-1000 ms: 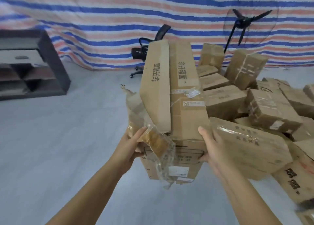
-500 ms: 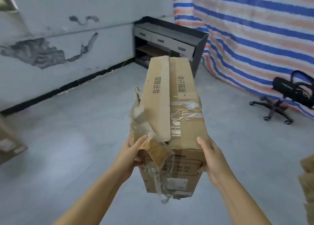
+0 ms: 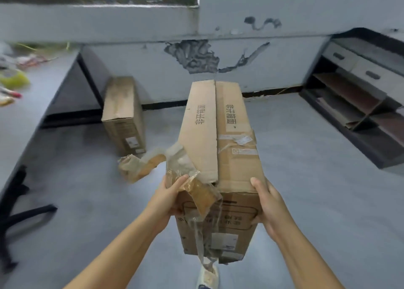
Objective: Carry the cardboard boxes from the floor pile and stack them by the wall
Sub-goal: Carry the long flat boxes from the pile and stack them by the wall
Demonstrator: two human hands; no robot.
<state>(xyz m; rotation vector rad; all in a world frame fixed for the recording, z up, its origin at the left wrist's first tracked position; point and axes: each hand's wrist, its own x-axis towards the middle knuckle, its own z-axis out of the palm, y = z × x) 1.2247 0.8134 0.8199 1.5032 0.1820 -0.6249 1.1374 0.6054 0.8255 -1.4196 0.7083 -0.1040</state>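
I hold a long brown cardboard box with black printed characters in the air in front of me, above the grey floor. My left hand grips its near left corner, thumb on top over the torn clear tape. My right hand grips the near right corner, thumb on the top edge. A second brown cardboard box stands on the floor beyond and to the left of my box, its far end near the peeling grey wall. A dark shelf cabinet with drawers is to the right of my box.
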